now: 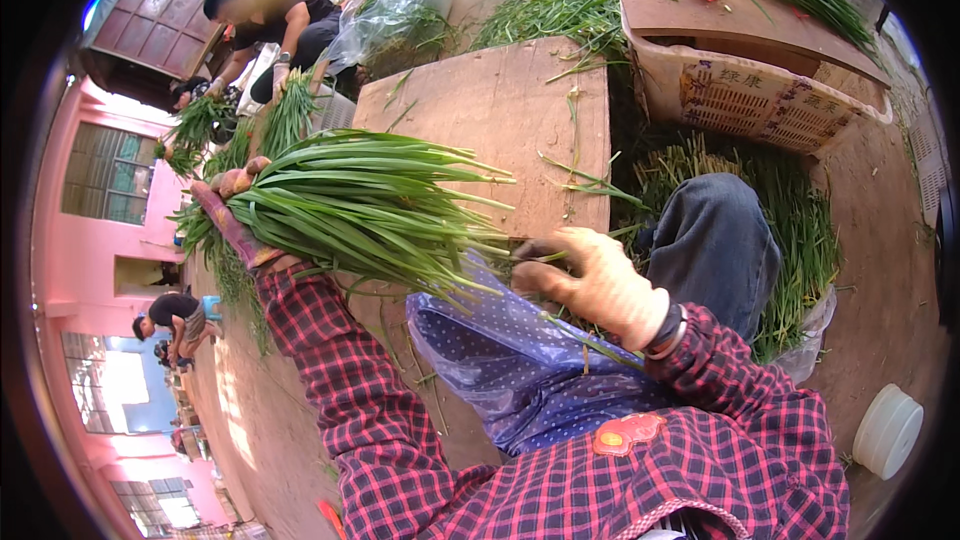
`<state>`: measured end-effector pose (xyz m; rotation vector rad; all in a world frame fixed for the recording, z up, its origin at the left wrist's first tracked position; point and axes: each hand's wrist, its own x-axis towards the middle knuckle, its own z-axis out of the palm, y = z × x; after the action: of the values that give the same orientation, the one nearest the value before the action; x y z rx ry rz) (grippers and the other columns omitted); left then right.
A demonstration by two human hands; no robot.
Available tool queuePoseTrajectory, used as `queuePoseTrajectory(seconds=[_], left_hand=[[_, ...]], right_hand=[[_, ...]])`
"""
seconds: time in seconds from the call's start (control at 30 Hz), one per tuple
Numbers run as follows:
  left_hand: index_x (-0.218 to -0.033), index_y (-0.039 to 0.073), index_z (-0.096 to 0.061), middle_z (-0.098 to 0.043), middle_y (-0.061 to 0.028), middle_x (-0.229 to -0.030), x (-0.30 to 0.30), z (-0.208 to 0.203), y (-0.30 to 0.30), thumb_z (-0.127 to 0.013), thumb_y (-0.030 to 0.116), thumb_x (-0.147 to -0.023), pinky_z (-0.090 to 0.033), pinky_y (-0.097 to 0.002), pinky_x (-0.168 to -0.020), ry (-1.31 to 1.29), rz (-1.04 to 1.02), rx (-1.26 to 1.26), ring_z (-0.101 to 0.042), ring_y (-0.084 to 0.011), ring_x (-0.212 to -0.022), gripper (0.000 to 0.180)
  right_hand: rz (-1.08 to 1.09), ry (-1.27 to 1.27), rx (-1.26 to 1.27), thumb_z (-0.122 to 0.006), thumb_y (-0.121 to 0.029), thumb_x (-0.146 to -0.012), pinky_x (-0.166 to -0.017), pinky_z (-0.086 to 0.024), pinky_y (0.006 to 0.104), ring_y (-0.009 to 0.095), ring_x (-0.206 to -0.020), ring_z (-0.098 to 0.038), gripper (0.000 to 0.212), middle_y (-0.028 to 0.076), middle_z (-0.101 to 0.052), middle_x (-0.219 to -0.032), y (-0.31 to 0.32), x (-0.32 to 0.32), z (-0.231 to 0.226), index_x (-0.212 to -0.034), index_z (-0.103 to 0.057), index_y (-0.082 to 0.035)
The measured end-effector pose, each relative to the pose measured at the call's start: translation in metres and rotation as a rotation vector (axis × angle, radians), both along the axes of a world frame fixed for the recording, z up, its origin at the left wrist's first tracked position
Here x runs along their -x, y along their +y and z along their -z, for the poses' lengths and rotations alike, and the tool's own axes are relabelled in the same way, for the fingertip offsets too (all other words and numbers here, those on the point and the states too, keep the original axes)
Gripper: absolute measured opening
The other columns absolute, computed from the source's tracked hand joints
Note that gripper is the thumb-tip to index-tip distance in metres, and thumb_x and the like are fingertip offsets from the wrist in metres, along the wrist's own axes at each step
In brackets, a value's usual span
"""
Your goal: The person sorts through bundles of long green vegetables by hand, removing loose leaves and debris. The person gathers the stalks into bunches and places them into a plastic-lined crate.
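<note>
Wooden worktop (480, 90) has room by its edge; left hand (229, 224) holds green bunch (365, 200), right hand (598, 285) curls near stems, grip unclear.

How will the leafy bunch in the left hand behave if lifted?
The leafy bunch will probably flex: its long, thin leaves bend and fan out from the left hand. It may shed strands, since I see no tie and loose ones lie on the wooden board.
</note>
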<state>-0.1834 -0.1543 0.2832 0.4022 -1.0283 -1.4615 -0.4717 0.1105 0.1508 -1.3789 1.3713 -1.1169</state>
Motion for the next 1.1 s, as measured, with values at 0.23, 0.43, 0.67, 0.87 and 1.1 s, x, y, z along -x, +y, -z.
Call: queuePoseTrajectory(seconds=[0.23, 0.43, 0.67, 0.87, 1.1], left_hand=[[-0.064, 0.015, -0.049, -0.055, 0.0027, -0.064, 0.033, -0.003, 0.014, -0.040, 0.059, -0.098, -0.052, -0.0433, -0.078, -0.008, 0.035, 0.081, -0.059, -0.0250, -0.073, 0.057], [-0.068, 0.016, -0.049, -0.048, 0.0054, -0.062, 0.066, 0.012, 0.038, -0.046, 0.052, -0.098, -0.053, -0.0401, -0.076, 0.030, -0.025, 0.078, -0.050, -0.0144, -0.061, 0.048], [-0.071, 0.014, -0.051, -0.052, 0.0035, -0.065, 0.079, 0.026, 0.047, -0.045, 0.050, -0.099, -0.051, -0.0413, -0.079, 0.114, 0.108, 0.051, -0.053, -0.0149, -0.063, 0.046], [-0.071, 0.015, -0.053, -0.051, 0.0047, -0.064, 0.083, 0.048, 0.043, -0.048, 0.053, -0.097, -0.052, -0.0408, -0.079, 0.034, -0.028, 0.005, -0.053, -0.0150, -0.061, 0.046], [-0.070, 0.016, -0.044, -0.046, 0.0054, -0.063, 0.094, 0.048, 0.058, -0.047, 0.052, -0.098, -0.050, -0.0404, -0.084, 0.111, 0.010, -0.027, -0.050, -0.0137, -0.061, 0.046]], right_hand=[[-0.073, -0.024, -0.249, -0.061, -0.043, -0.089, -0.071, -0.051, 0.0360, 0.024, -0.076, -0.064, 0.042, 0.012, -0.068, -0.084, -0.048, -0.023, -0.009, -0.107, -0.069, -0.006], [0.150, -0.004, 0.120, -0.063, -0.028, -0.091, -0.064, -0.051, 0.0315, 0.015, -0.066, -0.062, 0.025, 0.008, -0.064, -0.073, -0.040, -0.031, 0.008, -0.099, -0.070, -0.006], [0.158, 0.319, 0.077, -0.067, -0.025, -0.086, -0.067, -0.053, 0.0353, 0.027, -0.073, -0.068, 0.021, 0.014, -0.069, -0.081, -0.025, 0.000, 0.005, -0.096, -0.071, -0.006], [-0.632, -0.338, 0.362, -0.073, -0.016, -0.084, -0.074, -0.053, 0.0298, 0.012, -0.080, -0.066, 0.019, 0.008, -0.072, -0.088, 0.019, 0.020, -0.052, -0.099, -0.072, -0.004], [0.108, -0.446, -0.204, -0.067, -0.028, -0.090, -0.067, -0.049, 0.0292, 0.013, -0.071, -0.060, 0.034, 0.005, -0.066, -0.079, -0.009, -0.006, 0.020, -0.113, -0.066, -0.004]])
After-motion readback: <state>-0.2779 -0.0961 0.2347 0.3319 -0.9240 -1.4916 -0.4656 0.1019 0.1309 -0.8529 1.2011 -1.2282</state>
